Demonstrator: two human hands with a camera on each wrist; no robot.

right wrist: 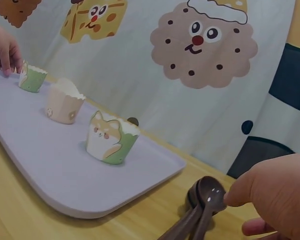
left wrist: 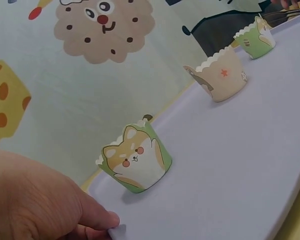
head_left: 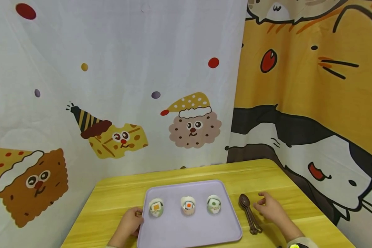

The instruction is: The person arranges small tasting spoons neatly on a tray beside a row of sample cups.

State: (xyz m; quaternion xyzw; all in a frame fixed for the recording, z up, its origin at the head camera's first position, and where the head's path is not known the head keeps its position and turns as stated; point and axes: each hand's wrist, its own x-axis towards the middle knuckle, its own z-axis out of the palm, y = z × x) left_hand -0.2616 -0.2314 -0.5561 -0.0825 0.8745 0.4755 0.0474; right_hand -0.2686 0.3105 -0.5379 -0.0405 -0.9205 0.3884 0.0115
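A lilac tray point(head_left: 190, 235) lies on the table with three paper baking cups in a row. The left green cup point(head_left: 156, 207) contains a white piece with an orange mark, the middle pink cup point(head_left: 188, 206) one with an orange-red mark, and the right green cup point(head_left: 214, 204) one with a green mark. My left hand point(head_left: 130, 222) pinches the tray's left rim, thumb on top, as the left wrist view shows. To the right of the tray lie several stacked brown spoons point(head_left: 249, 214). My right hand point(head_left: 271, 207) hovers just right of the spoon bowls, fingers loosely bent, holding nothing.
The yellow wood-grain table point(head_left: 121, 193) ends at the back against a white curtain point(head_left: 121, 51) printed with cartoon snacks. An orange cat-print curtain point(head_left: 297, 86) hangs along the right side.
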